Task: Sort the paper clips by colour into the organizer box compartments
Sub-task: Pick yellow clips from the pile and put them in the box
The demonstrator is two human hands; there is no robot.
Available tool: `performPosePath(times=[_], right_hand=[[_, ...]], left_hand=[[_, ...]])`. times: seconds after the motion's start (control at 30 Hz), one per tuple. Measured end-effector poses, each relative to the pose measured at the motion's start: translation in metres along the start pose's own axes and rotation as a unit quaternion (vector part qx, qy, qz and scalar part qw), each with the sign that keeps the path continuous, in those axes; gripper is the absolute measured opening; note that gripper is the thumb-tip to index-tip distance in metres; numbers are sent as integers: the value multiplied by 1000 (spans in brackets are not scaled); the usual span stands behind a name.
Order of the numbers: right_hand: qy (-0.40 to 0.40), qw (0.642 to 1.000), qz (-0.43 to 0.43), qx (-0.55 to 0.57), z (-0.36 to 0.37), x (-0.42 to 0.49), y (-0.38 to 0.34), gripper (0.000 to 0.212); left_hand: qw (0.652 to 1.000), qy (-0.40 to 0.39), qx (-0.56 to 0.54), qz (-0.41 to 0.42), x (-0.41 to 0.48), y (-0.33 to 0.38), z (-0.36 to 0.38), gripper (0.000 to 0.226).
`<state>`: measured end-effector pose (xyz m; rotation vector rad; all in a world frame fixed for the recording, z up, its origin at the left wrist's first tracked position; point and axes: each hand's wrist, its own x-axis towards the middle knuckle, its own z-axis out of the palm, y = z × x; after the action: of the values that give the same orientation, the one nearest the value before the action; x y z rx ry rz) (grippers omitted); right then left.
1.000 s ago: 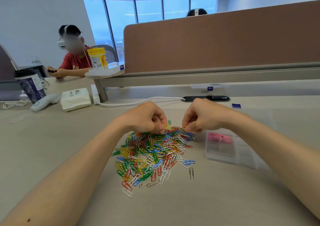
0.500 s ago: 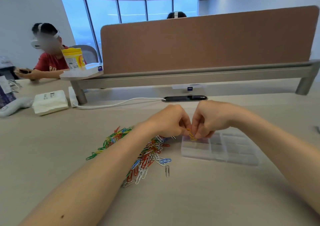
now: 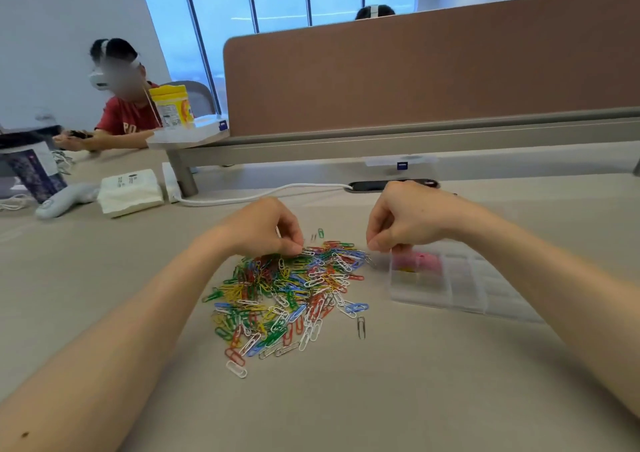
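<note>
Apart now go the two hands, which half a second ago were pinched together over the organizer box; the left hand has swung back to the far edge of the paper clips while the right hand sits at the near left corner of the box. Left hand is knuckles-up, fingers curled down, thumb and forefinger closed on clips at the top of the heap, though which clip it has I cannot tell. Right hand is curled into a loose fist, thumb pressed to the fingertips just above the box's left compartments; whether a clip is pinched in there I cannot tell. Both forearms run in from the bottom corners of the frame, bare, angled toward centre. One heap of clips lies mid-frame on the counter, too many to count, in red, green, yellow, blue and white, and one single grey clip lies apart at its lower right. One clear box sits right of the heap, with pink clips in a far-left compartment and a few yellow clips just in front of them.
</note>
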<state>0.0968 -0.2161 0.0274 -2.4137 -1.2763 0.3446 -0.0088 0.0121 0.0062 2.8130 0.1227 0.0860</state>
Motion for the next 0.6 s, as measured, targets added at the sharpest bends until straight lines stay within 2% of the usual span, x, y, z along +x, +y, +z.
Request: performPosePath(times=[0.07, 0.2, 0.3, 0.43, 0.6], right_hand=[[-3, 1000, -18, -14, 11, 13, -14, 6], [13, 997, -60, -39, 38, 39, -37, 3], [20, 996, -71, -53, 54, 54, -47, 12], [5, 995, -77, -62, 65, 64, -50, 19], [9, 995, -85, -60, 68, 64, -46, 7]], left_hand=[[999, -24, 19, -20, -6, -13, 1, 6], [996, -79, 23, -14, -10, -13, -1, 17], [993, -109, 44, -4, -9, -16, -5, 22], [992, -102, 79, -8, -8, -20, -3, 20], [992, -95, 77, -8, -6, -21, -2, 6]])
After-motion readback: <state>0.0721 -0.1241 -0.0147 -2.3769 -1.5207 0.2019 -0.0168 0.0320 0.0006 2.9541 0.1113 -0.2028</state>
